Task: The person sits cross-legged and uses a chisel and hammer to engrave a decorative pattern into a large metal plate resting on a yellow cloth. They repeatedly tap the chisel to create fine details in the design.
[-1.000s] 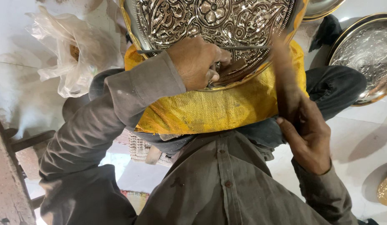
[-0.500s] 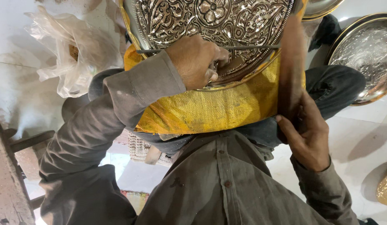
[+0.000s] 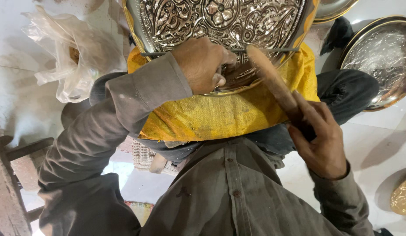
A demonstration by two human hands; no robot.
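Embossed metal tray [image 3: 220, 26] sits on yellow cushion [image 3: 225, 113] in lap, prob for padding. Left hand [image 3: 203, 65] fingers curled round thin punch [image 3: 264, 50] at tray's near edge; right hand [image 3: 319, 140] fist gripping wooden mallet [image 3: 273, 83], tilted twd it.

There is one view only, from a camera worn on the person's head. It looks steeply down along the chest and shirt [image 3: 238, 196] onto the lap, so the body fills the lower half of the frame and the far side of the lap lies at the top. It sits close: the engraved metal plate [image 3: 220, 26] is cut off by the top edge, and both sleeves run out of frame below. The pale floor [image 3: 378, 144] shows at the sides.
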